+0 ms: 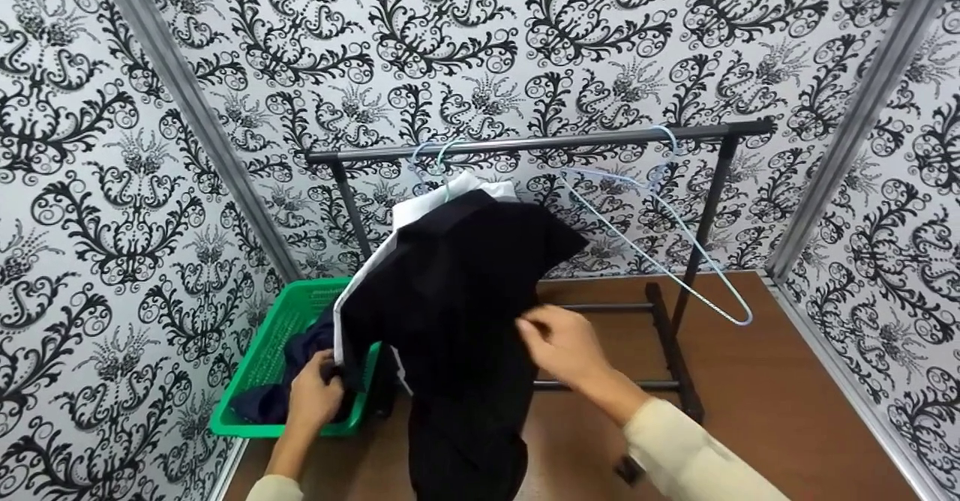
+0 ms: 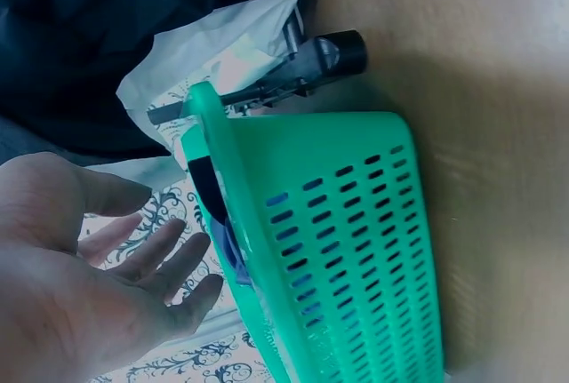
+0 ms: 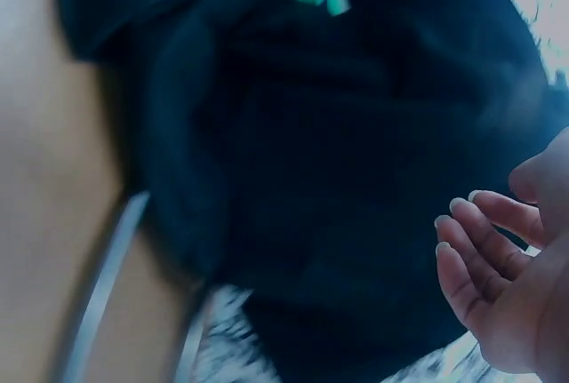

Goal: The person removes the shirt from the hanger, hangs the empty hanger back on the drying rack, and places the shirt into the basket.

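A black shirt [image 1: 457, 291] hangs from the rack's rail, its lower part falling over the table's front. Behind it a white garment [image 1: 424, 205] shows at the collar and along the left edge. My left hand [image 1: 315, 392] is at the black sleeve's end, over the basket; in the left wrist view its fingers [image 2: 169, 259] are loosely spread, with nothing between them. My right hand [image 1: 562, 340] is at the shirt's right side. Its fingers [image 3: 484, 245] are relaxed and bent a little beside the black cloth, holding nothing.
A green basket [image 1: 251, 358] with dark navy cloth [image 1: 262, 403] stands at the left. The dark metal rack [image 1: 570, 141] spans the wooden table [image 1: 810, 411]. A bare light-blue hanger [image 1: 637, 250] hangs near the rail's right end. Patterned walls enclose the table.
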A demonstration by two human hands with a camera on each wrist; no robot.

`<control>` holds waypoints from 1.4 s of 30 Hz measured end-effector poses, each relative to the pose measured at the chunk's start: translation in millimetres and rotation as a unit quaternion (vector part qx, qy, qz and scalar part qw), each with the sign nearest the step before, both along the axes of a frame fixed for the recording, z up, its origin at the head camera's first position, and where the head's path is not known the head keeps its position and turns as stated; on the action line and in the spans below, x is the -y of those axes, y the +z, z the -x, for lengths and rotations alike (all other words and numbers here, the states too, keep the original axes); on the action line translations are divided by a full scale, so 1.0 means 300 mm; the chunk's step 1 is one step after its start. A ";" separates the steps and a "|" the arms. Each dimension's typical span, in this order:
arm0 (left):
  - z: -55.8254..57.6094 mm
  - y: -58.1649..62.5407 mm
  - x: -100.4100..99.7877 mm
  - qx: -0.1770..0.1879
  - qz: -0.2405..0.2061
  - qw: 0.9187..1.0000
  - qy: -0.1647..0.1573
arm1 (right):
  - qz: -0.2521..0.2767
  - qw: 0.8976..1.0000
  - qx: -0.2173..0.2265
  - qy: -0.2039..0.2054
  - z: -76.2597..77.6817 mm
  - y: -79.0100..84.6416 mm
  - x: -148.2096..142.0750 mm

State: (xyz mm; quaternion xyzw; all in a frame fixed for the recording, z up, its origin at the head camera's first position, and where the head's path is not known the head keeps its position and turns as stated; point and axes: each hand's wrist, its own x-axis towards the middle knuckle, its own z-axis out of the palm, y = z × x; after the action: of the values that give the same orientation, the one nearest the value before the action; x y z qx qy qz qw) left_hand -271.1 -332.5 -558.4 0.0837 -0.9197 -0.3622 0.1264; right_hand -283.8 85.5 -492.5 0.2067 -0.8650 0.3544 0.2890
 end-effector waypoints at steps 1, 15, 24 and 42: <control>-0.008 0.002 0.001 -0.003 0.000 1.000 0.001 | -0.007 1.000 0.000 0.003 0.010 0.027 0.039; -0.053 -0.026 0.003 -0.033 0.028 0.999 -0.019 | -0.137 0.987 -0.013 0.076 0.107 0.284 0.400; -0.062 -0.030 -0.024 -0.035 0.045 0.997 -0.054 | -0.281 0.957 0.031 0.064 0.140 0.337 0.507; -0.082 -0.058 -0.015 -0.025 0.002 0.999 -0.045 | -0.150 0.979 -0.137 -0.013 0.058 0.272 0.191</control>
State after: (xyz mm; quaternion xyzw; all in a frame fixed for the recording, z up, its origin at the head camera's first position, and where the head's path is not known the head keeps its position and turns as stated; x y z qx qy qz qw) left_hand -246.4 -328.2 -575.9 0.0327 -0.9197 -0.3681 0.1325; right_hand -301.1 28.3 -410.8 0.2834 -0.8633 0.1849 0.3743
